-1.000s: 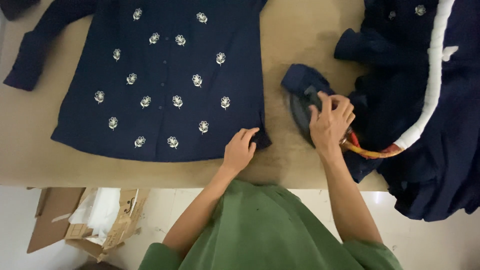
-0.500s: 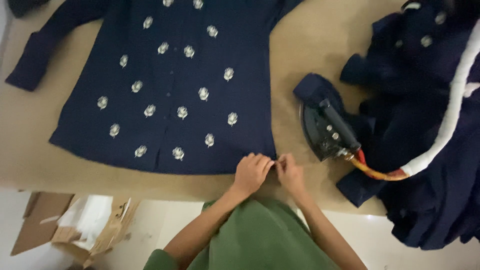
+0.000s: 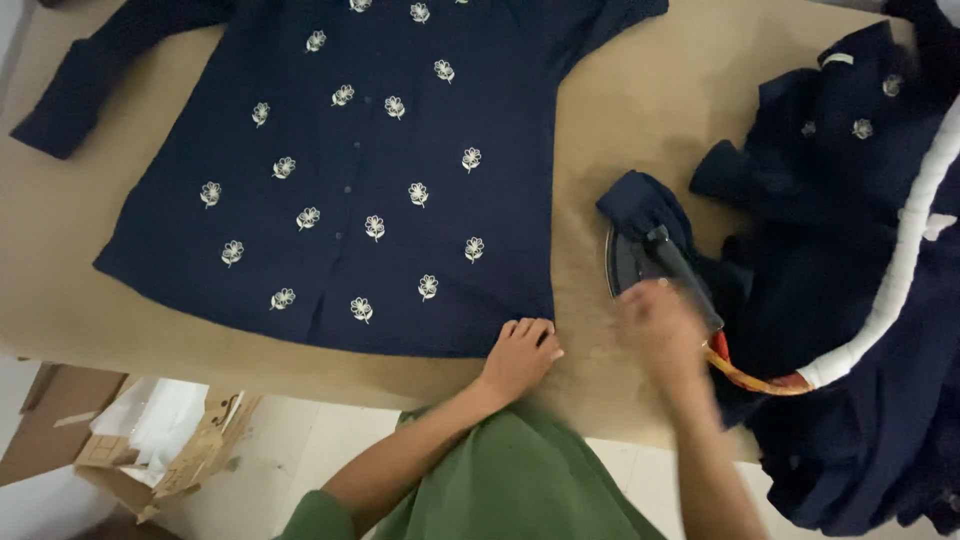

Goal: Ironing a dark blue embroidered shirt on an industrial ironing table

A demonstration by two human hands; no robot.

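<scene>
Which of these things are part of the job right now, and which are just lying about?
In use: navy flower-embroidered shirt, hem under left hand; iron, right hand blurred beside it.
Lying about: heap of navy garments, cardboard box on the floor.

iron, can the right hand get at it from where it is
Probably yes: the right hand is blurred but hovers right at the iron, whose handle faces up with nothing over it. The left hand rests on the shirt hem.

Bare table (image 3: 610,120) lies open at twelve o'clock of the iron (image 3: 650,262); heaped clothes (image 3: 850,300) block three o'clock, the shirt (image 3: 360,170) nine.
</scene>
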